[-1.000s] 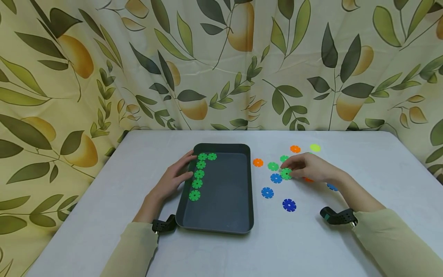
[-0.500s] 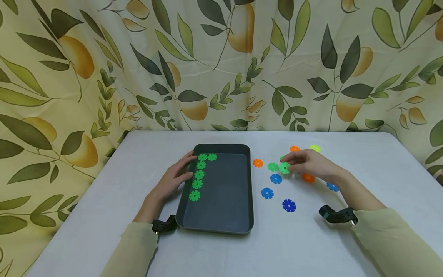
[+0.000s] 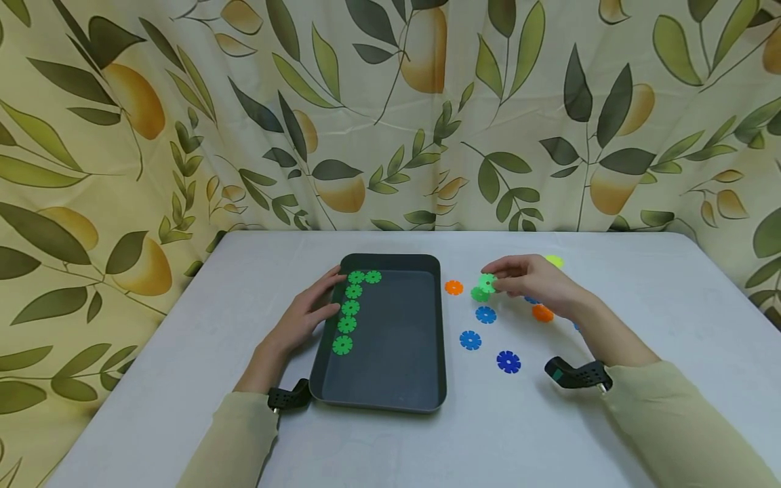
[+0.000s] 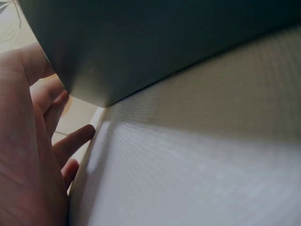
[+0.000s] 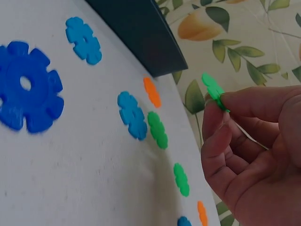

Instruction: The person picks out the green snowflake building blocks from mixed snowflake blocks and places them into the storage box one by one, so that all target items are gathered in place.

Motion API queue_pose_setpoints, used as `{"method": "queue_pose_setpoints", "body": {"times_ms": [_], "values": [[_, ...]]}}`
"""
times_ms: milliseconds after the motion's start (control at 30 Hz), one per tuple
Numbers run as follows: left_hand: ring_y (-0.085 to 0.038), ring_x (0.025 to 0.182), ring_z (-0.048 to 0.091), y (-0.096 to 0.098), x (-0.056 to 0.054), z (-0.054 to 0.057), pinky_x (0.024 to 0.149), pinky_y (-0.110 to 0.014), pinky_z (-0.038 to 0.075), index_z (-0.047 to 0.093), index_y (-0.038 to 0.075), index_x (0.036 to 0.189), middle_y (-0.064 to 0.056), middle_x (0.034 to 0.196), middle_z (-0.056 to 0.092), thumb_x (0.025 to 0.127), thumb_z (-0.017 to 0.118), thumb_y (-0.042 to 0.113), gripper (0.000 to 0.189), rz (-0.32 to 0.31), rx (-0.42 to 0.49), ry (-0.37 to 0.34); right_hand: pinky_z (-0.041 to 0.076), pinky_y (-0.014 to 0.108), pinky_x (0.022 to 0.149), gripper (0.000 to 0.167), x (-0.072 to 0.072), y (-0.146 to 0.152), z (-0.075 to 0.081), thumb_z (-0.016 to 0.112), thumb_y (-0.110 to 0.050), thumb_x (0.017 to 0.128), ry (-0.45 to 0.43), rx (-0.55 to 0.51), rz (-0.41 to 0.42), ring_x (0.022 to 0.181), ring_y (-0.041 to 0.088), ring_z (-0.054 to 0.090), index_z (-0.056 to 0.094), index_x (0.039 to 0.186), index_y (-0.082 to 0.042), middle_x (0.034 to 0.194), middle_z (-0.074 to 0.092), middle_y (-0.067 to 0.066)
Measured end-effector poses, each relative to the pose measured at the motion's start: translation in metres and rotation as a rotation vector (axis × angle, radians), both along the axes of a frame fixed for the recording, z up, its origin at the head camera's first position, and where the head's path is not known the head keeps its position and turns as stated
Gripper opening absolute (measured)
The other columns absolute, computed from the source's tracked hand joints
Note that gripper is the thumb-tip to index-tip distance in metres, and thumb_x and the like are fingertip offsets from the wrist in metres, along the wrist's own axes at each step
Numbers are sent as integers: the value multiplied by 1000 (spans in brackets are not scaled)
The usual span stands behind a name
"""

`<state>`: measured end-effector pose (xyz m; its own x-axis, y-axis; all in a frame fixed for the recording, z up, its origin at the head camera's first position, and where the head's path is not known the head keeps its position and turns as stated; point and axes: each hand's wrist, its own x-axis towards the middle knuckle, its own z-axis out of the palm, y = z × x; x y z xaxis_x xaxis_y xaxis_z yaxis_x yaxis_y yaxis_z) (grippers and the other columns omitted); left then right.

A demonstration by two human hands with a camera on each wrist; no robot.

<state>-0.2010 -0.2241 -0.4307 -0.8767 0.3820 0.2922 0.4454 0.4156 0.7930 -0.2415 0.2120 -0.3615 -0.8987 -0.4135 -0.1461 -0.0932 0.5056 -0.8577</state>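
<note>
In the head view my right hand (image 3: pixel 537 281) pinches a light green notched plastic disc (image 3: pixel 487 283) between thumb and fingertips, raised above the table. The right wrist view shows that disc (image 5: pixel 214 89) edge-on in the pinch. Below it on the table lies another green disc (image 3: pixel 479 294), partly overlapped by the held one. At the left side of a dark grey tray (image 3: pixel 390 401) my left hand (image 3: pixel 302 312) rests with its fingertips on the rim. Inside the tray, several green discs (image 3: pixel 350 308) form a column along the left, with one more beside the top one.
Right of the tray lie an orange disc (image 3: pixel 454 288), blue discs (image 3: pixel 470 340), a dark blue disc (image 3: pixel 509 362) and another orange disc (image 3: pixel 542 312). A yellow disc (image 3: pixel 554 261) shows behind my right hand. A leaf-patterned curtain (image 3: pixel 390 135) hangs behind the table.
My right hand, with the green disc pinched, has moved left and away from me toward the tray. My left hand and the tray have stayed in place.
</note>
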Motion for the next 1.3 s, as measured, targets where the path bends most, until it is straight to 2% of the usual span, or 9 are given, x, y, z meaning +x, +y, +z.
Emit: {"method": "queue_pose_setpoints", "body": {"times_ms": [300,800,1033,1133,1300], "values": [[-25,152,19,0,0,0,120,-53,13,46,3,149,-9,164,28,101,58,9,50,3,-1,2,52,33,87,43,-3,-18,5,65,-17,97,-8,-50,4,106,31,59,59,136,2,121,65,17],[-26,152,18,0,0,0,120,-54,12,46,2,150,-10,164,28,101,57,10,51,3,3,1,48,44,94,42,-9,-57,14,64,-13,95,-51,-123,13,107,41,56,60,134,2,116,65,17],[-25,152,18,0,0,-1,120,-55,11,46,3,150,-8,164,28,101,57,12,51,7,1,-14,48,45,98,40,-14,-80,15,62,-13,97,-53,-141,25,109,39,59,61,133,3,114,69,15],[-25,152,18,0,0,-1,120,-55,12,46,4,150,-8,164,28,101,58,12,51,12,0,-18,49,42,96,38,-17,-89,15,62,-12,97,-49,-150,29,109,40,58,61,132,3,114,69,16],[-26,152,19,0,0,-1,120,-56,12,46,4,150,-8,164,28,101,57,10,51,9,1,-19,50,31,85,37,-19,-101,14,62,-10,97,-45,-172,37,103,41,55,62,131,4,112,68,17]]}}
